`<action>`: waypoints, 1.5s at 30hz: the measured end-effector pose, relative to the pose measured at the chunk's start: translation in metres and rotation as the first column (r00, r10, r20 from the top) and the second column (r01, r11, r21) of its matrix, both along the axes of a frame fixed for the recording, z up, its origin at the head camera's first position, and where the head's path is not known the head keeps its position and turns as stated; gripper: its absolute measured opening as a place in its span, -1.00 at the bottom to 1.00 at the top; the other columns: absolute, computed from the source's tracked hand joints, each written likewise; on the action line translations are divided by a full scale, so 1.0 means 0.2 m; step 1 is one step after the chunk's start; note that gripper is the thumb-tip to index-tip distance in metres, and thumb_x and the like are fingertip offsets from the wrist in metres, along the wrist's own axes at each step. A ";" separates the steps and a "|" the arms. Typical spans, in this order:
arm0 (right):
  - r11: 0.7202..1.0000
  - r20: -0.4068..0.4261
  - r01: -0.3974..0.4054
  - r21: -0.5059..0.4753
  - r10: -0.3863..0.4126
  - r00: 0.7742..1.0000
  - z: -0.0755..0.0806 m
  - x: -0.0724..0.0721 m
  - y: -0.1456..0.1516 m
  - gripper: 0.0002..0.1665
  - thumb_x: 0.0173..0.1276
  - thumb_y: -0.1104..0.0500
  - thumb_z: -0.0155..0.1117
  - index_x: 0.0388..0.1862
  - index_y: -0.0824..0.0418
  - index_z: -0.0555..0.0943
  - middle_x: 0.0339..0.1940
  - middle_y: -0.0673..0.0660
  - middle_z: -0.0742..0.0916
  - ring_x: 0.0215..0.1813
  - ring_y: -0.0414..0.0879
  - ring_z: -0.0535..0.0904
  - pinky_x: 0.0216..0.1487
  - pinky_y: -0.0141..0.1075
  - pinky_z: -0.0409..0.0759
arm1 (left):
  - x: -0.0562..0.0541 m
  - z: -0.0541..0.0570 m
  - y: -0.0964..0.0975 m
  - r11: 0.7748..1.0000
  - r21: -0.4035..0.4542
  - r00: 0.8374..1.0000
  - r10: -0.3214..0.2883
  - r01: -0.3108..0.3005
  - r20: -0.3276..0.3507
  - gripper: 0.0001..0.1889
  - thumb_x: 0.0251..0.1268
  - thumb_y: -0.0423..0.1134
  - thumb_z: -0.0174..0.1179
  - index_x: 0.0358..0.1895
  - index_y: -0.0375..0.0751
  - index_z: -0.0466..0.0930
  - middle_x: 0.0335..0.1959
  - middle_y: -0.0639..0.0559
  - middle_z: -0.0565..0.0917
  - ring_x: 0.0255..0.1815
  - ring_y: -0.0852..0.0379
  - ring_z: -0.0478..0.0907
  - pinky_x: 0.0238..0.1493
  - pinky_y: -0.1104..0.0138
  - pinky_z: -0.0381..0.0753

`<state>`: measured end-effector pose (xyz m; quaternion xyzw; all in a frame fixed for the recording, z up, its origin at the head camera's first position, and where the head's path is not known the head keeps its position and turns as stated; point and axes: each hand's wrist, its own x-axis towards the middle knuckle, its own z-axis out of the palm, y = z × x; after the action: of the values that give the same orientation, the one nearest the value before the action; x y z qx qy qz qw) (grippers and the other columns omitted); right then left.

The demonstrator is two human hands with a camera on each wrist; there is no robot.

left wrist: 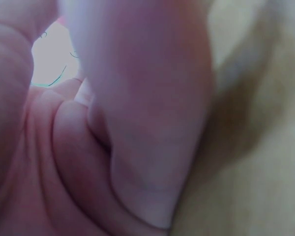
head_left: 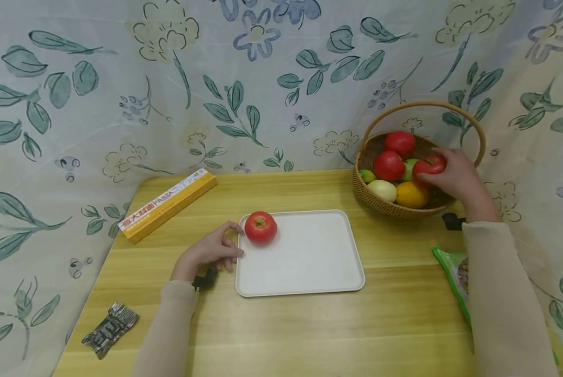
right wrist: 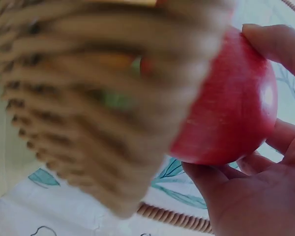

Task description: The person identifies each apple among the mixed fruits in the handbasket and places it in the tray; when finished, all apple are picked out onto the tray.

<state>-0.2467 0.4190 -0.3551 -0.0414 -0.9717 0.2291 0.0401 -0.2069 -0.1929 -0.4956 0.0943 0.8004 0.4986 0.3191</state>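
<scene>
White tray (head_left: 305,267): at its left edge, the left hand (head_left: 210,250) with thumb and forefinger apart; rightward, the right hand (head_left: 461,179) gripping an apple (head_left: 427,165).

At the frame's upper right, the right hand (head_left: 458,177) grips a red apple (head_left: 429,165) at a wicker basket (head_left: 373,201) of fruit (head_left: 389,166), while left of centre the left hand (head_left: 212,248) rests at the edge of a white tray (head_left: 305,262) bearing another apple (head_left: 260,229), a pasta box (head_left: 169,204) farther left.
</scene>
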 end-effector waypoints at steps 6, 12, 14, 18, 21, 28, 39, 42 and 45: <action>0.999 -0.026 -0.004 -0.050 0.003 1.000 0.01 -0.01 -0.08 -0.02 0.47 -0.19 0.37 0.60 0.36 0.29 0.50 0.62 0.28 0.37 0.52 0.26 0.30 0.44 0.43 | 0.01 0.00 -0.01 1.000 -0.005 1.000 0.003 -0.003 -0.004 -0.35 0.34 -0.11 0.48 0.38 0.06 0.30 -0.40 -0.08 0.76 -0.58 0.07 0.68 -0.54 0.34 0.61; 0.977 -0.063 -0.030 -0.212 0.017 0.998 0.02 -0.03 -0.23 0.03 0.43 -0.25 0.41 0.67 0.20 0.27 0.63 0.48 0.28 0.46 0.48 0.28 0.39 0.43 0.39 | 0.01 0.00 -0.02 1.000 -0.007 1.000 0.003 -0.003 -0.010 -0.35 0.35 -0.10 0.47 0.38 0.06 0.30 -0.40 -0.08 0.77 -0.58 0.08 0.68 -0.54 0.34 0.60; 0.961 -0.072 -0.050 -0.271 0.031 0.997 0.03 -0.03 -0.30 0.01 0.43 -0.24 0.42 0.68 0.14 0.27 0.66 0.40 0.27 0.47 0.44 0.30 0.41 0.40 0.40 | 0.00 0.00 -0.02 1.000 -0.006 1.000 0.004 -0.004 -0.008 -0.35 0.35 -0.10 0.47 0.38 0.06 0.30 -0.40 -0.08 0.77 -0.58 0.08 0.68 -0.54 0.33 0.60; 0.920 -0.076 -0.098 -0.380 0.075 0.994 0.03 0.01 -0.42 -0.07 0.44 -0.12 0.46 0.66 0.06 0.30 0.68 0.24 0.29 0.53 0.34 0.30 0.47 0.33 0.41 | 0.01 0.00 0.00 1.000 -0.002 1.000 0.003 -0.003 -0.007 -0.35 0.35 -0.10 0.48 0.38 0.07 0.31 -0.40 -0.08 0.76 -0.57 0.07 0.69 -0.53 0.33 0.61; 0.892 -0.079 -0.120 -0.436 0.095 0.992 0.02 0.05 -0.50 -0.11 0.45 -0.01 0.47 0.66 0.03 0.30 0.67 0.16 0.31 0.56 0.26 0.30 0.49 0.18 0.48 | 0.01 0.01 0.01 1.000 -0.001 1.000 -0.001 0.001 -0.012 -0.36 0.35 -0.10 0.47 0.38 0.07 0.31 -0.40 -0.07 0.76 -0.57 0.07 0.69 -0.54 0.33 0.61; 0.825 -0.153 -0.256 -0.504 0.207 0.966 -0.03 0.17 -0.72 -0.18 0.41 0.14 0.51 0.58 0.10 0.39 0.56 0.10 0.41 0.48 0.08 0.40 0.39 -0.35 0.54 | 0.01 0.02 0.00 1.000 -0.002 1.000 0.006 -0.006 -0.005 -0.36 0.36 -0.11 0.47 0.37 0.06 0.31 -0.42 -0.07 0.75 -0.59 0.08 0.68 -0.55 0.34 0.60; 0.755 -0.018 -0.324 -0.570 0.383 0.924 -0.35 0.19 -0.90 -0.18 0.33 0.13 0.58 0.50 0.17 0.44 0.53 0.19 0.44 0.50 0.23 0.43 0.48 0.11 0.54 | 0.00 0.02 0.01 1.000 0.008 1.000 -0.003 0.003 -0.002 -0.36 0.35 -0.13 0.47 0.37 0.06 0.30 -0.43 -0.08 0.76 -0.60 0.08 0.67 -0.57 0.34 0.60; 0.759 0.027 -0.299 -0.578 0.384 0.923 -0.43 0.18 -0.92 -0.18 0.32 0.09 0.59 0.50 0.15 0.45 0.53 0.19 0.45 0.50 0.23 0.42 0.51 0.19 0.50 | 0.00 0.02 0.01 1.000 0.008 1.000 -0.001 0.001 0.001 -0.36 0.34 -0.12 0.48 0.37 0.07 0.31 -0.42 -0.08 0.76 -0.60 0.07 0.68 -0.56 0.34 0.61; 0.760 0.037 -0.294 -0.580 0.385 0.922 -0.49 0.17 -0.92 -0.19 0.31 0.10 0.60 0.48 0.17 0.46 0.52 0.20 0.46 0.48 0.23 0.42 0.52 0.20 0.48 | 0.00 0.02 0.00 1.000 0.003 1.000 0.001 -0.001 0.004 -0.35 0.34 -0.11 0.48 0.37 0.06 0.31 -0.42 -0.07 0.76 -0.60 0.07 0.68 -0.56 0.34 0.61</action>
<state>-0.2133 0.2340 -0.4530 0.1080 -0.8513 0.5052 -0.0911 -0.2064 -0.1919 -0.4919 0.0935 0.7991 0.5000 0.3203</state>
